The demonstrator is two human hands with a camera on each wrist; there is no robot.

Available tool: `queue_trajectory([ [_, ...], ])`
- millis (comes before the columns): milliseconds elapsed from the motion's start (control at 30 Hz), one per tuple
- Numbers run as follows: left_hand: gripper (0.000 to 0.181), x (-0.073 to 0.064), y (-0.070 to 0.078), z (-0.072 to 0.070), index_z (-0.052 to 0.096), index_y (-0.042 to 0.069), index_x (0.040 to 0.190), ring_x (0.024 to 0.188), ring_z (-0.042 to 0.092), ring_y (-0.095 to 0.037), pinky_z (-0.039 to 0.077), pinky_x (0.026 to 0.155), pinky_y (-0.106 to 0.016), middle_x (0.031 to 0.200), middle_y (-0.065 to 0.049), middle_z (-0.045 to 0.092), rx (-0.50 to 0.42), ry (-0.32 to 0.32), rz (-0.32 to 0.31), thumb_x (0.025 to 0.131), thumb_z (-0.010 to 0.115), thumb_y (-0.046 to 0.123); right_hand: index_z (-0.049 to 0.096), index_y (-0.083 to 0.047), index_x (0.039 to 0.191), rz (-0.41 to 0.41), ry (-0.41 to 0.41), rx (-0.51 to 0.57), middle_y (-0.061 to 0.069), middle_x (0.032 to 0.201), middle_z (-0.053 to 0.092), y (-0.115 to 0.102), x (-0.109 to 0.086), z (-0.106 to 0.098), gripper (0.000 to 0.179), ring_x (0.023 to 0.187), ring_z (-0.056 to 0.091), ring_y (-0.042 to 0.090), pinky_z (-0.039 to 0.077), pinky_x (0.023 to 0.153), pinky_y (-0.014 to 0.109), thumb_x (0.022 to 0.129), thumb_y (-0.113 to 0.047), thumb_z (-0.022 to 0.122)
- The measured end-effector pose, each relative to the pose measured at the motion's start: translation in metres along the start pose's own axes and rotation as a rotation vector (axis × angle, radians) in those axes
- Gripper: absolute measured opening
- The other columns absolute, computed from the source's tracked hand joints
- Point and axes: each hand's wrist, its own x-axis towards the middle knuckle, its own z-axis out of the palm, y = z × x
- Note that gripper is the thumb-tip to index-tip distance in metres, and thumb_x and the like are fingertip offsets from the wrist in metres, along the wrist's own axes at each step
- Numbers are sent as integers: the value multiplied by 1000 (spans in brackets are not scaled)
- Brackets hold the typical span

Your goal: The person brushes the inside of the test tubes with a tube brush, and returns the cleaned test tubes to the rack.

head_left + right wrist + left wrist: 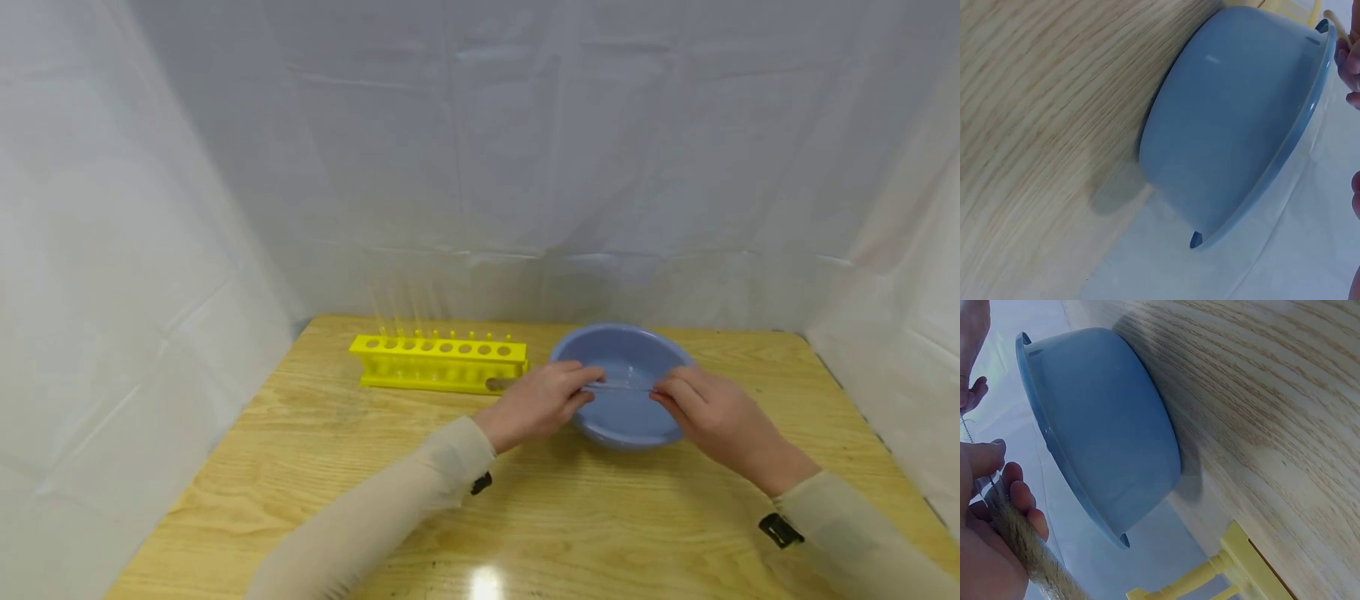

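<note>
Over the blue basin (633,423) both hands work on a test tube (1054,575) with a test tube brush (1019,534) inside it. My left hand (536,402) grips the clear tube, its fingers curled around it near the mouth in the left wrist view. The brown bristles fill the tube and show beyond the left hand in the head view. My right hand (716,417) pinches the brush's thin wire handle (624,387) at the right side of the basin. In the right wrist view only fingertips show at the right edge.
A yellow test tube rack (442,385) stands left of the basin, with several clear tubes (397,315) upright at its left end and a row of pegs behind its holes. The wooden table (337,467) is enclosed by white sheeting (487,150) at the back and sides.
</note>
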Motion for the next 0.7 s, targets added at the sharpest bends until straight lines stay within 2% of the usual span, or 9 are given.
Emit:
queue_trajectory([
  [133, 28, 0, 1, 1, 61, 15, 130, 100, 66, -11, 53, 88, -22, 114, 0, 69, 31, 8, 10, 102, 59, 20, 64, -1, 86, 28, -22, 22, 5, 78, 59, -2, -2, 1, 40, 60, 52, 13, 46, 52, 25, 109, -27, 44],
  [233, 29, -1, 1, 1, 61, 16, 130, 98, 66, -12, 54, 86, -23, 113, -1, 70, 44, 11, 13, 102, 60, 19, 61, -5, 86, 120, -86, 67, 0, 77, 56, -5, -4, 1, 40, 59, 45, 6, 40, 52, 19, 109, -32, 41],
  [300, 29, -1, 0, 2, 61, 16, 130, 96, 67, -12, 54, 85, -24, 112, -1, 70, 54, 13, 19, 102, 60, 19, 59, -9, 87, 216, -145, 127, -5, 75, 55, -7, -5, -1, 37, 59, 42, 1, 38, 53, 16, 108, -34, 42],
  [433, 29, -2, 0, 3, 60, 15, 130, 95, 67, -13, 55, 84, -24, 110, -2, 70, 93, 19, 33, 101, 60, 19, 56, -18, 88, 467, -246, 326, -12, 72, 51, -12, -5, -4, 15, 58, 41, -3, 38, 53, 16, 102, -17, 58],
  [533, 31, -2, 1, 4, 61, 15, 131, 93, 68, -14, 55, 83, -25, 108, -2, 70, 122, 29, 45, 100, 62, 18, 55, -20, 85, 643, -297, 474, -11, 68, 49, -14, -5, -6, 22, 53, 41, 0, 40, 50, 21, 96, -4, 64],
  [700, 30, -2, 1, 4, 62, 14, 129, 89, 67, -15, 55, 80, -26, 103, -1, 69, 173, 56, 71, 99, 64, 17, 52, -7, 82, 928, -365, 726, 0, 63, 52, -13, 1, -11, 22, 51, 48, 15, 43, 49, 29, 103, -14, 57],
])
